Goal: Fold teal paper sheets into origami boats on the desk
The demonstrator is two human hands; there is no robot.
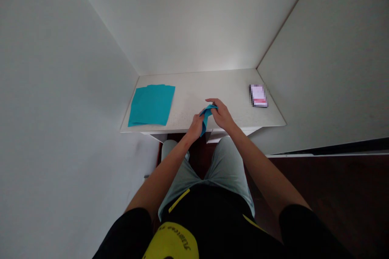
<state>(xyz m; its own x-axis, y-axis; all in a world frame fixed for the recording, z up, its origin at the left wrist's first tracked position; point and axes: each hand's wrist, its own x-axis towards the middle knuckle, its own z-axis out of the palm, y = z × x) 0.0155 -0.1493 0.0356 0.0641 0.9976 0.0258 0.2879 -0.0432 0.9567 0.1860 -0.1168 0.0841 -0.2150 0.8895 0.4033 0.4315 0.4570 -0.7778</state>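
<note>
A small piece of folded blue paper (205, 121) is held between my hands, just above the front edge of the white desk. My left hand (196, 125) grips it from the left side, fingers closed. On the other side, my right hand (221, 114) pinches its upper right part between thumb and fingers, with one finger stretched out to the left. The paper is bent, and a pointed end hangs down past the desk edge. My fingers cover part of its folds.
Several flat sheets of blue paper (152, 105) lie in a loose stack on the left of the desk (194, 85). A phone-like object (259, 96), blurred by pixels, lies at the right. Walls stand behind and on both sides.
</note>
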